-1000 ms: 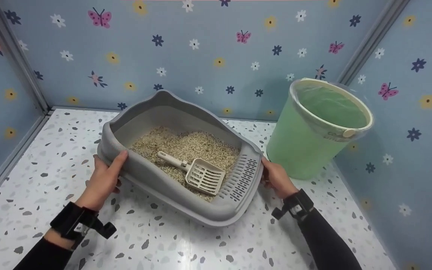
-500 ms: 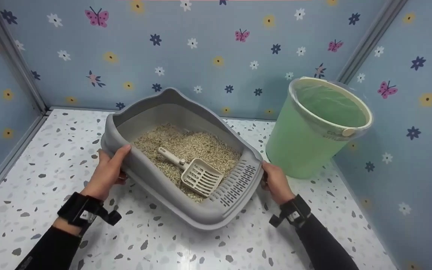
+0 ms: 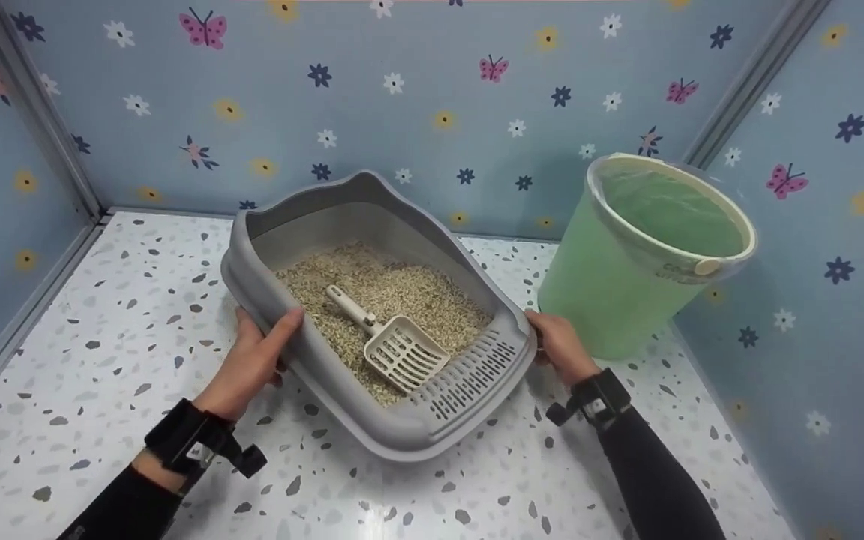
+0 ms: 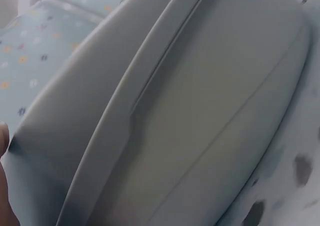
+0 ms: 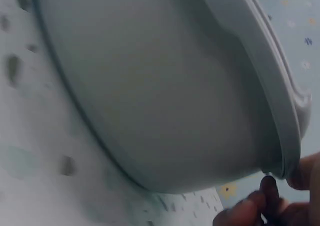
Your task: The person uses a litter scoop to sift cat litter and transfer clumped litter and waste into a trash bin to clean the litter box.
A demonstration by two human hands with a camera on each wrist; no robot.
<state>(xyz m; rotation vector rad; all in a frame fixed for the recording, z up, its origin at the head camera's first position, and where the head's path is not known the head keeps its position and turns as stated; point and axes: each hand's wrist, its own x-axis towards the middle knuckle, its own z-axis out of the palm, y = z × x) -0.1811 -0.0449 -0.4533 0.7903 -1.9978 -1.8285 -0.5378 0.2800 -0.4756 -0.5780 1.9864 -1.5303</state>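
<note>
A grey litter box stands at an angle on the speckled surface. Tan litter fills its floor, heaped toward the back, and a beige slotted litter scoop lies on top, its handle pointing back left. My left hand grips the near left wall, thumb over the rim and fingers under its outer lip. At the right front corner, my right hand pinches the rim beside the slotted step. In the right wrist view, the fingers curl below the lip of the box. The left wrist view shows mostly the outer wall.
A green trash bin with a clear liner stands close behind my right hand. Blue flowered panels enclose the back and both sides. The white speckled surface runs in front of the box.
The litter box has turned clockwise, its left end swinging to the right. My left hand has moved right along with it, while my right hand stays near the same corner.
</note>
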